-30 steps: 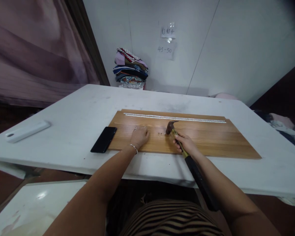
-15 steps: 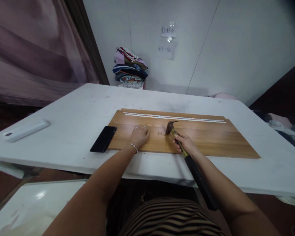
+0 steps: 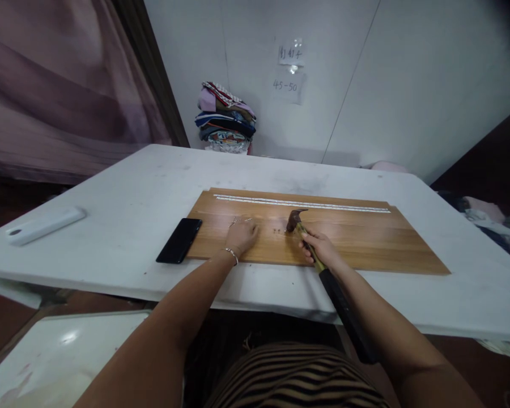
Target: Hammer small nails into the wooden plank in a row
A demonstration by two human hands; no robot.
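My right hand (image 3: 321,247) is wrapped round the claw hammer (image 3: 344,309), gripping the yellowish part of the handle close to the head. The rusty head stands at the wooden board (image 3: 391,243), its claw pointing right, and the black grip slants down toward my right forearm. On the left half of the board rests my left hand (image 3: 241,235), back up, its fingers curled and partly hidden. Several loose nails (image 3: 237,220) lie just beyond its knuckles. Between the two hands, small nail heads (image 3: 276,230) show in a short row on the wood, left of the hammer head.
Two white measuring strips (image 3: 301,204) run along the board's far side. A black phone (image 3: 179,241) overlaps the board's left edge. The white table (image 3: 123,198) carries a white plastic handle-like piece (image 3: 46,225) at far left. Folded clothes (image 3: 225,119) are stacked by the wall.
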